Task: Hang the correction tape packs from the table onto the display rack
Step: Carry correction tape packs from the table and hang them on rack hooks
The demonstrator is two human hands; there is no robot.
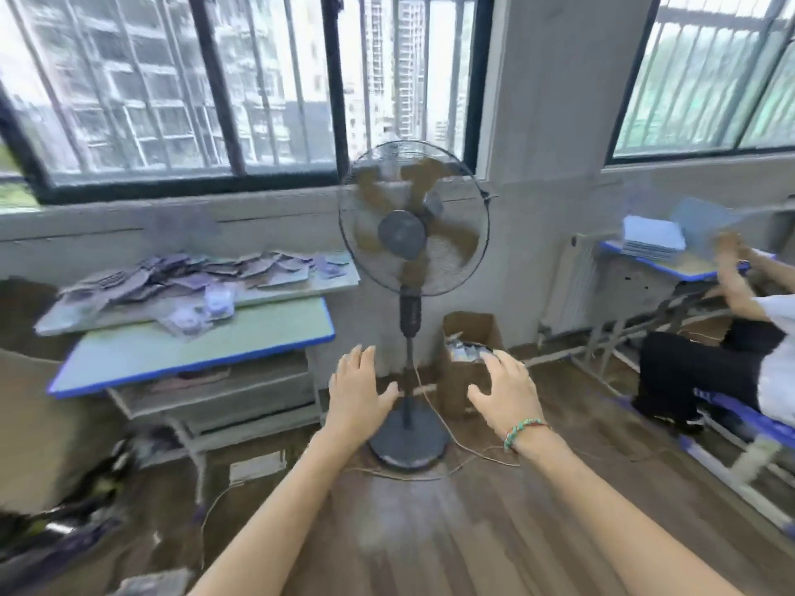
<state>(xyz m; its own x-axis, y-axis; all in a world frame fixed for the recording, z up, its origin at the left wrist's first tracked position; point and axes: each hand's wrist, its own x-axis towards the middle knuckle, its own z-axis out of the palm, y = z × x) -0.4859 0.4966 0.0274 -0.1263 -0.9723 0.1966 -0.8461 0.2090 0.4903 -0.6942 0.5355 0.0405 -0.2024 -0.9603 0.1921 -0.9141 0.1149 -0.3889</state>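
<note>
Fan (pixel 413 234) stands beyond both empty, loose-fingered hands (pixel 359 389) (pixel 505 391), table (pixel 193 350) left.

Both hands, the left hand (pixel 359 391) and the right hand (pixel 505 391), reach forward empty with fingers spread at frame centre, before a standing fan (pixel 413 221). Correction tape packs (pixel 193 273) lie heaped on the table (pixel 180 350) at left.

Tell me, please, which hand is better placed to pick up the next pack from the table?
Probably the left hand: the packs lie on the table to its side, while the right hand is over by the cardboard box. Both are empty.
</note>
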